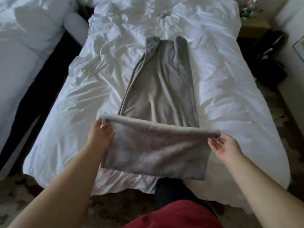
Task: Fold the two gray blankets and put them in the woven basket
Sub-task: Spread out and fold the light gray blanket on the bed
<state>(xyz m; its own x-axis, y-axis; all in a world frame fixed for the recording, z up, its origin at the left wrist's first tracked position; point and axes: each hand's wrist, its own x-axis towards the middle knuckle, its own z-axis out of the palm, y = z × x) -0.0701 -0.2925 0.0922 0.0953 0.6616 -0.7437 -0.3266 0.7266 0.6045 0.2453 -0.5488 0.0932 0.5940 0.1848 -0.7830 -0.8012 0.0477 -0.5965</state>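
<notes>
A gray blanket (158,89) lies lengthwise down the middle of the white bed (230,99), folded into a long narrow strip. Its near end (153,150) is lifted off the bed and blurred. My left hand (100,134) pinches the near-left corner of that end. My right hand (222,145) pinches the near-right corner, palm turned up. Only this one blanket is in view. No woven basket is visible.
The bed's white duvet is rumpled, with bunched bedding (148,12) at the far end. A second white bed (24,38) stands to the left across a dark gap. Dark bags (269,63) sit on the floor at the right. Patterned carpet (24,195) lies around my legs.
</notes>
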